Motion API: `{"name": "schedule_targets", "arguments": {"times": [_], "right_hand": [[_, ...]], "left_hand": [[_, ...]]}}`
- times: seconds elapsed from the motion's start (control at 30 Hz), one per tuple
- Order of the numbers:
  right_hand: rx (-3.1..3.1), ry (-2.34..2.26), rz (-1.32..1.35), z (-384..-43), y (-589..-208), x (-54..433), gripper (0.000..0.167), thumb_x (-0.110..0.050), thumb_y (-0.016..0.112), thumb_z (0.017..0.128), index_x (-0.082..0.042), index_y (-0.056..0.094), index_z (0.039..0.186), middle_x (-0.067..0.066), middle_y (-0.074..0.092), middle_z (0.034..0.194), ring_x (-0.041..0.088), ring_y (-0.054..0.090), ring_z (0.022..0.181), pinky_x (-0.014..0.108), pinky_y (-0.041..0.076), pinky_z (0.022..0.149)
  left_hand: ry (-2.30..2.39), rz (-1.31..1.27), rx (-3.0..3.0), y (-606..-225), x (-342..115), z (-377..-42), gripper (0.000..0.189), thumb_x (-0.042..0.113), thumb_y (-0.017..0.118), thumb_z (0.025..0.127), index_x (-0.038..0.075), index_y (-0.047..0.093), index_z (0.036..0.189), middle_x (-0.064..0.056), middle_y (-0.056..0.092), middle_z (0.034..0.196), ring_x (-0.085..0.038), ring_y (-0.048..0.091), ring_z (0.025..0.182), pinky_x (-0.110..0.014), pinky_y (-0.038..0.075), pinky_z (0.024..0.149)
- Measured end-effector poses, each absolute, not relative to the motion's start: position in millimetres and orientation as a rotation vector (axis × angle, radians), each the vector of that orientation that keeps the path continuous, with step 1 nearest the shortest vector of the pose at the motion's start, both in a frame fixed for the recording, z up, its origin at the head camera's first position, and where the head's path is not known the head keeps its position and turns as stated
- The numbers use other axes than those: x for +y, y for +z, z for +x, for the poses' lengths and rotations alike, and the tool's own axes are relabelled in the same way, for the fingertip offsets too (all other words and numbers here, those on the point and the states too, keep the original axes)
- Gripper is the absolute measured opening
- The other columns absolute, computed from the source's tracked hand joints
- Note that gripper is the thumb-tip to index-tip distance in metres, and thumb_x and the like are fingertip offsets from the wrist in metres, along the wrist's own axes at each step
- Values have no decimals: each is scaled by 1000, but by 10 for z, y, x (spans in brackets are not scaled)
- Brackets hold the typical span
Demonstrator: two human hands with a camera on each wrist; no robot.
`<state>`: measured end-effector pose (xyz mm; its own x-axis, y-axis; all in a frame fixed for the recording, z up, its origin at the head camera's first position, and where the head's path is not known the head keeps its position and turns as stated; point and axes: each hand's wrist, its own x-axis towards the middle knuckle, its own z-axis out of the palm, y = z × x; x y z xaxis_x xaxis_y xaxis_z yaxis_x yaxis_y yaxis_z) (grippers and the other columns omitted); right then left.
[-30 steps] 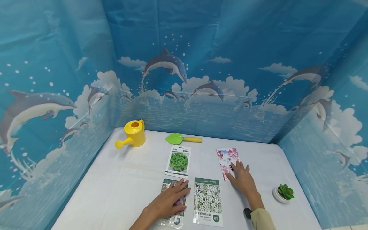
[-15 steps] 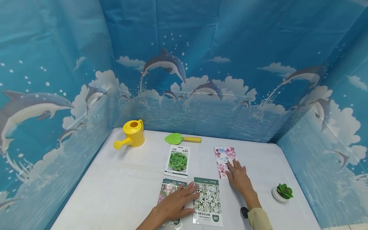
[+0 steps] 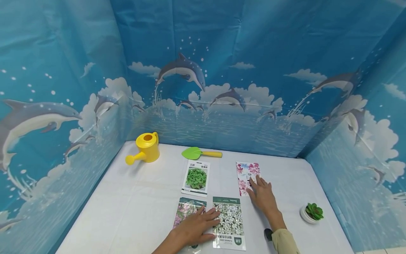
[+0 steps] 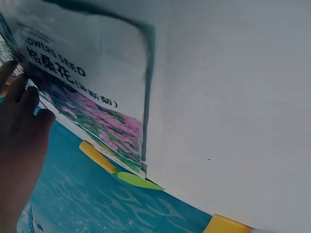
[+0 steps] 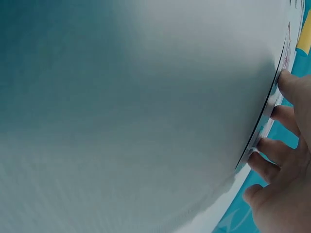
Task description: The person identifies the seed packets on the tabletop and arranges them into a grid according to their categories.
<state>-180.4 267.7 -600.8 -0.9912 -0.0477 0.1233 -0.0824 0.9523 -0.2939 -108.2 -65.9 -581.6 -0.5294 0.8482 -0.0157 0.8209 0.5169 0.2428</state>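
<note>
My left hand point(image 3: 195, 227) lies across the pink-flowered seed packet point(image 3: 182, 211), covering much of it. Its spread fingertips touch the left edge of the white-flowered seed packet point(image 3: 229, 220). In the left wrist view, the pink-flowered packet point(image 4: 97, 114) stretches beside the left hand point(image 4: 22, 131). My right hand point(image 3: 264, 197), fingers extended, rests its fingertips on the lower right of a packet with pink blossoms point(image 3: 246, 173). From the right wrist, that packet point(image 5: 265, 124) shows nearly edge-on under the right hand point(image 5: 291, 165). A green-leaf seed packet point(image 3: 196, 179) lies behind the left hand.
On the white tabletop point(image 3: 127, 211), a yellow watering can point(image 3: 150, 150) stands at the back left. Beside it lies a green trowel with a yellow handle point(image 3: 211, 154). A small potted succulent point(image 3: 314, 212) sits at the right. Dolphin-print curtains point(image 3: 269, 53) enclose the table.
My left hand has moved right from the pink-flowered packet to the white-flowered packet, which has shifted slightly left. The pink-blossom packet has slid a little left and away under my right hand.
</note>
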Motion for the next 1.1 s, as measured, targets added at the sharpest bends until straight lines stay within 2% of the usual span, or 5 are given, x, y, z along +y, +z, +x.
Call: {"name": "schedule_targets", "arguments": {"times": [0.27, 0.63, 0.87, 1.1], "right_hand": [[-3059, 536, 55, -1824, -6019, 2612, 62, -27, 70, 106, 2, 50, 157, 32, 32, 167, 53, 24, 159, 74, 15, 126], [-3029, 540, 74, -1823, -6034, 2436, 61, -28, 73, 104, 2, 55, 154, 33, 38, 165, 52, 30, 157, 74, 15, 127], [-3009, 538, 64, -1806, -6024, 2280, 61, -26, 76, 102, 4, 58, 152, 35, 41, 162, 53, 33, 155, 72, 19, 127], [-2996, 483, 64, -1811, -6019, 2128, 59, -26, 77, 102, 6, 60, 149, 37, 45, 159, 54, 38, 152, 74, 24, 125]], "left_hand": [[387, 1449, 2584, -5804, -706, -1067, 51, 43, 58, 111, 19, 59, 156, -1, 44, 170, -17, 40, 158, -47, 35, 129], [417, 1452, 2582, -5801, -715, -1067, 46, 40, 61, 111, 18, 64, 151, -1, 49, 167, -16, 45, 154, -47, 39, 127], [438, 1457, 2590, -5784, -720, -1064, 41, 35, 64, 110, 18, 67, 147, -1, 52, 164, -17, 48, 153, -49, 40, 126], [419, 1468, 2604, -5800, -727, -1055, 42, 38, 64, 109, 20, 67, 147, 0, 53, 164, -16, 49, 152, -51, 42, 125]]}}
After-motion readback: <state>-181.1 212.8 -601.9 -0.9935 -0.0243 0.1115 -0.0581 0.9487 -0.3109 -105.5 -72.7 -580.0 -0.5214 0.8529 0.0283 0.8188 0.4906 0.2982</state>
